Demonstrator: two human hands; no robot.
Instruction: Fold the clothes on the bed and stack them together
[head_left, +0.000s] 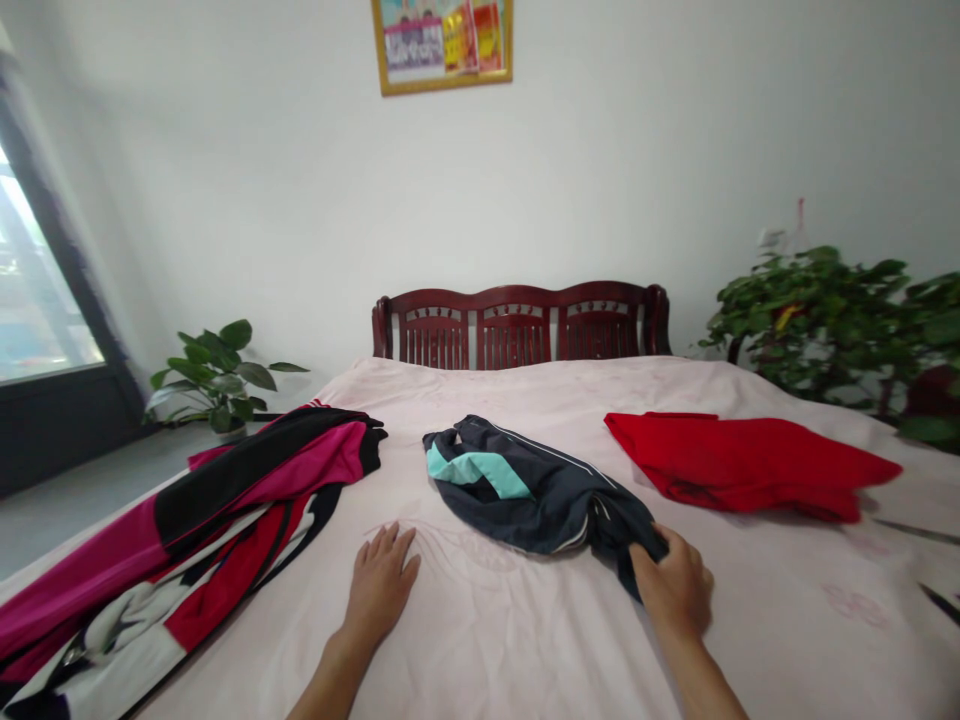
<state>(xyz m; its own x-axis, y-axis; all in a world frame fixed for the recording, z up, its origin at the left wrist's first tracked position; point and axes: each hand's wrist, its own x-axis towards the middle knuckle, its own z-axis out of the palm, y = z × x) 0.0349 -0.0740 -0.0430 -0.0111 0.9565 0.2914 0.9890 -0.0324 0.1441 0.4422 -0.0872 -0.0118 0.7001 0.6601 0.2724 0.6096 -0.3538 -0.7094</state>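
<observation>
A dark navy garment [555, 490] with a turquoise patch and white piping lies bunched in the middle of the bed. My right hand [673, 585] is closed on its near right end, the fingers partly hidden by the cloth. My left hand [384, 578] rests flat on the pink bedsheet [465, 640], its fingers stretched out, to the left of the garment and apart from it. Further right lies a folded red cloth [750, 465]. On the left side are several loose clothes, among them a magenta and black garment [225, 500] and a red, white and navy one [217, 600].
A dark red wooden headboard [514, 325] stands at the far end against a white wall. Potted plants are at the left [217, 375] and right [840, 320]. A framed picture [446, 45] hangs above. Dark thin objects [941, 605] lie at the right edge.
</observation>
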